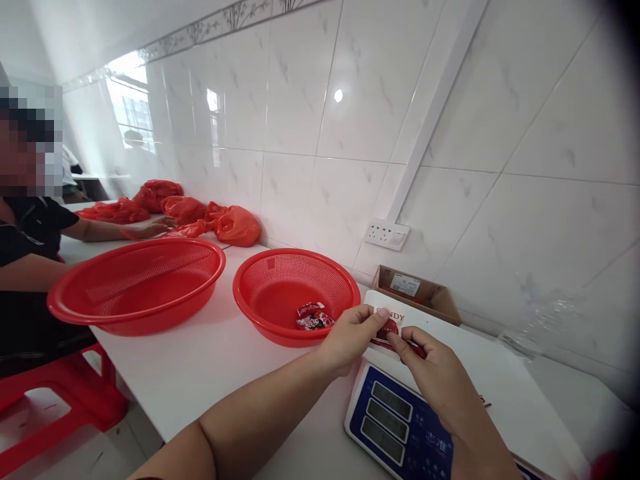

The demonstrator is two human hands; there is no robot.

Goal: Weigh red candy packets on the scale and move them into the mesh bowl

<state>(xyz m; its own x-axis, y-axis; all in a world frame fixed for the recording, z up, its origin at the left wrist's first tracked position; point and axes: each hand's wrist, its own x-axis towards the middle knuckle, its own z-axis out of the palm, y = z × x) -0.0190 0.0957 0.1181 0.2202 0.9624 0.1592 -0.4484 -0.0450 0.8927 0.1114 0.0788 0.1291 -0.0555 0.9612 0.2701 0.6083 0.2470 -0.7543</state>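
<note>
Between my two hands is a small white and red candy packet (391,325) with "NDY" readable on it. My left hand (357,333) pinches its left side between thumb and fingers. On its lower right, my right hand (430,363) grips it with thumb and curled fingers. Both hands are above a white and blue digital scale (395,443), whose display faces me. Just left of my hands stands a red perforated basket (265,293) with a few wrapped packets (315,319) lying at its right side.
Another red basket (135,307) stands to the left, close to a seated person (30,233) in black. Red plastic bags (235,225) lie along the wall. An open cardboard box (420,293) sits behind the scale, below a wall socket (387,233). A red stool (65,400) is lower left.
</note>
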